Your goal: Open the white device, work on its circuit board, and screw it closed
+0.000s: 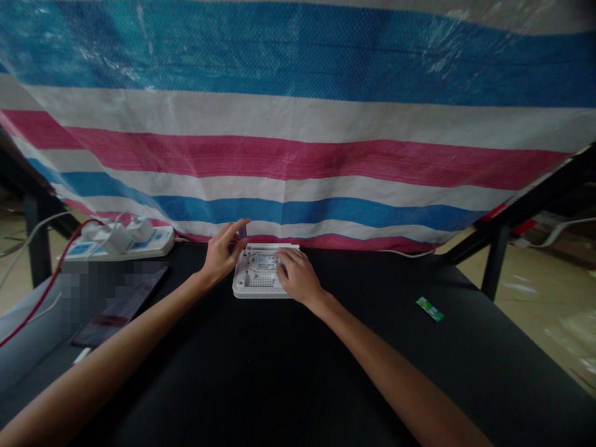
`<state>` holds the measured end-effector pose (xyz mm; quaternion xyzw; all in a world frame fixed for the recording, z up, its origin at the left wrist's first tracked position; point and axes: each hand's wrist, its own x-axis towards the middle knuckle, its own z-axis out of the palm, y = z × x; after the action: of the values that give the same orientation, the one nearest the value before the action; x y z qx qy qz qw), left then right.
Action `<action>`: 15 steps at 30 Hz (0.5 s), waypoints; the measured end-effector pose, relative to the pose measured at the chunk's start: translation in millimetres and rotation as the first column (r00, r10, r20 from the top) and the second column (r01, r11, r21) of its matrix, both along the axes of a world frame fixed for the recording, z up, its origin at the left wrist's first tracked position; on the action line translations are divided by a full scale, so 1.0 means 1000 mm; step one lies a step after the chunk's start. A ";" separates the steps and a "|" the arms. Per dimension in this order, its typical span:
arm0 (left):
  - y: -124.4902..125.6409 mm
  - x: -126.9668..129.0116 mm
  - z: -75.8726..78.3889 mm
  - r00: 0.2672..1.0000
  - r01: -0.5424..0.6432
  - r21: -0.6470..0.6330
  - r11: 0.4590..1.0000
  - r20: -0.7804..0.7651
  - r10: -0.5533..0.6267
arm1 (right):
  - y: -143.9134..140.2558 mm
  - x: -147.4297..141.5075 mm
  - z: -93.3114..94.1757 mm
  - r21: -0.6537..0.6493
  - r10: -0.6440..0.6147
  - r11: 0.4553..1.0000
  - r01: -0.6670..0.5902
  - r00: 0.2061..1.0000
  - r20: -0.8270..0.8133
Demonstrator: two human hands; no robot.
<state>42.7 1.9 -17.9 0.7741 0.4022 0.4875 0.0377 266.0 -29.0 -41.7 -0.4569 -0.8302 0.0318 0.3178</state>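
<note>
A flat white plastic device (pixel 259 280), like a router turned underside up with a label and vent holes, lies on the black table (pixel 288 372) near its far edge. My left hand (pixel 222 251) pinches a thin upright tool, seemingly a screwdriver (pixel 243 239), at the device's far left corner. My right hand (pixel 297 273) rests on the device's right half, fingers pressing its top and holding it down.
A white power strip (pixel 125 242) with plugged adapters and a red cable (pixel 51 279) sits at the back left. A dark phone (pixel 123 304) lies left of centre. A small green packet (pixel 429 308) lies on the right. A striped tarp (pixel 298 155) hangs behind.
</note>
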 end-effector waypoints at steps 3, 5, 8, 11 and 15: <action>0.002 0.000 0.000 1.000 -0.017 0.003 1.000 -0.001 0.017 | 0.000 0.000 0.000 -0.003 0.005 1.000 -0.005 1.000 -0.002; 0.002 0.000 0.000 1.000 -0.018 0.002 1.000 0.005 0.018 | 0.000 0.000 0.000 -0.001 0.001 1.000 -0.001 1.000 0.005; 0.001 0.001 0.001 1.000 -0.013 -0.002 1.000 0.016 0.013 | 0.000 0.000 -0.001 -0.001 -0.010 1.000 0.010 1.000 0.013; 0.001 0.001 0.001 1.000 -0.009 -0.010 1.000 0.012 0.010 | 0.000 -0.001 -0.002 0.000 -0.011 1.000 0.011 1.000 0.014; 0.002 0.001 0.002 1.000 0.022 -0.055 0.998 -0.013 -0.023 | 0.001 0.000 -0.002 0.012 -0.015 1.000 0.014 1.000 0.016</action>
<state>43.2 4.0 -15.8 0.7805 0.4070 0.4704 0.0616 265.7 -28.3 -44.1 -0.4613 -0.8296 0.0210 0.3139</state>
